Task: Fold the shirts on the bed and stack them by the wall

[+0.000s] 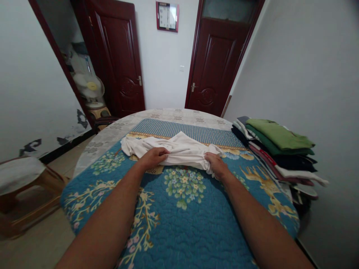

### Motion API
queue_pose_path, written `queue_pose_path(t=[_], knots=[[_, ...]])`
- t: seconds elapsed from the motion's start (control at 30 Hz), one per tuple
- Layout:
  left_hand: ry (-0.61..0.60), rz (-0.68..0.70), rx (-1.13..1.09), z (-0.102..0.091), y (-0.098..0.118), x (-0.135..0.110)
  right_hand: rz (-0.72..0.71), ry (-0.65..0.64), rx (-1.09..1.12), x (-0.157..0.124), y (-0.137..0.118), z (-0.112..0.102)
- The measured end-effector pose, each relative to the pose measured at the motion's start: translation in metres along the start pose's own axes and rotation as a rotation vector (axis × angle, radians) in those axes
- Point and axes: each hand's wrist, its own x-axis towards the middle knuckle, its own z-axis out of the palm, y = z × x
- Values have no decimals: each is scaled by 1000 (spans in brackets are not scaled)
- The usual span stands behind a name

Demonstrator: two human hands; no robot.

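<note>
At the far left of my view, a stool (24, 173) with a pale cover stands on the floor, and farther back I can make out a fan (90, 86) through the doorway. A dark red door (114, 56) stands beside it. Next comes the round bench (94, 151), with a blue quilt (213, 224) spread over its patterned pale cover.

My left hand (155, 157) reaches in over the quilt, its fingers clamped on the near edge of a white cloth (181, 144); the thumb lies on top, and I can't see all the fingertips. One bunched end of the cloth sticks out to the left past that hand. The middle lies between my two hands, creased, with a raised peak on the far side and its near edge running fairly straight from one grip to the other. A clock (167, 16) hangs on the wall beyond.

My right hand (216, 165) has its fingers closed around the cloth near its right end, with gathered folds showing just beyond and below them. Behind is a second red door (218, 59). Farthest right, well apart from the cloth, sits a stack of clothes (280, 140), green on top.
</note>
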Motion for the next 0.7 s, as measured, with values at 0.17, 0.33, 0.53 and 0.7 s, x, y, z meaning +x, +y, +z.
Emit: queue_pose_path(t=[0.17,0.33,0.53,0.7], knots=[[0,0,-136,-7,5,-2,-42,-90,-62,-5,-5,-2],[49,-60,-284,-14,10,-7,-40,-82,-56,-5,-3,-4],[125,-31,-164,-14,7,-3,-30,-64,-11,-4,3,-3],[313,-4,53,-11,27,-2,-83,-32,-61,-7,-9,0]])
